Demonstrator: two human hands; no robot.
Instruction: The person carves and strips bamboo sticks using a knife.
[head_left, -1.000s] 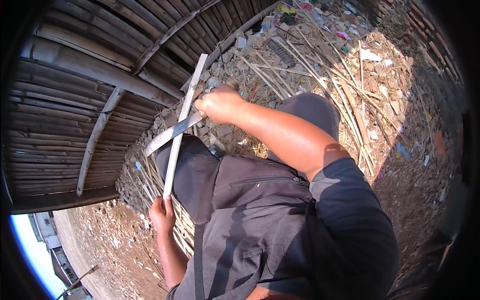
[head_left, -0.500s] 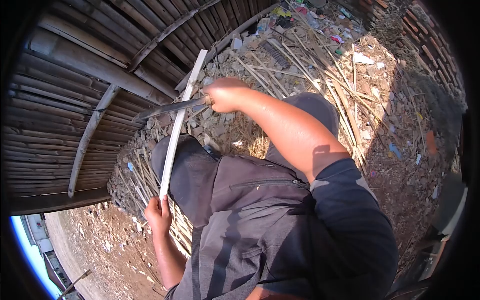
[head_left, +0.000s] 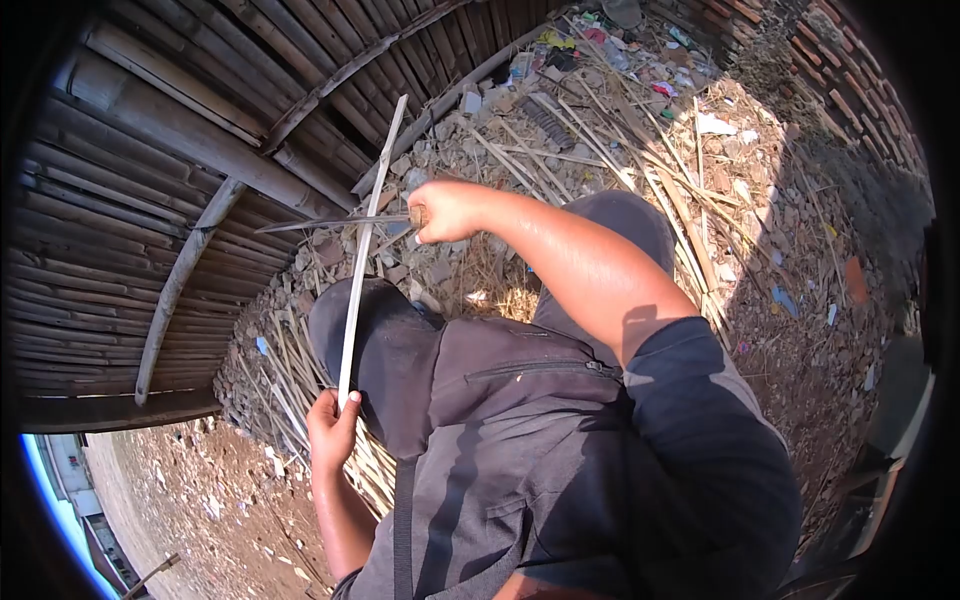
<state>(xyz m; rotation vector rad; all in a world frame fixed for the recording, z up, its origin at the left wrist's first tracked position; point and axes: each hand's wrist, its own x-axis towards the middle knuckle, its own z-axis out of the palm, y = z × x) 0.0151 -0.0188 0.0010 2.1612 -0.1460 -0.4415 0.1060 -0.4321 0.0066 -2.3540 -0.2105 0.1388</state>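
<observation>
A long pale bamboo strip (head_left: 355, 310) runs up and away over my bent knee, seen narrow from this angle. My left hand (head_left: 333, 430) is closed around its near end, thumb along the strip. In my right hand (head_left: 447, 211) is the wooden handle of a long-bladed machete (head_left: 320, 223), fingers wrapped round it. The blade points left and crosses the strip in its upper half; it looks thin, almost edge-on. Whether the blade bites into the strip I cannot tell.
On the left stands a bamboo-slat wall (head_left: 120, 260). Beside my left leg lies a bundle of cut strips (head_left: 290, 370). More loose strips (head_left: 690, 220) lie over rubble and litter ahead, and a brick wall (head_left: 850, 80) rises at upper right.
The machete has rolled from showing its flat side to nearly edge-on, its handle slightly lower. The strip has turned narrower, and my left hand has shifted slightly right.
</observation>
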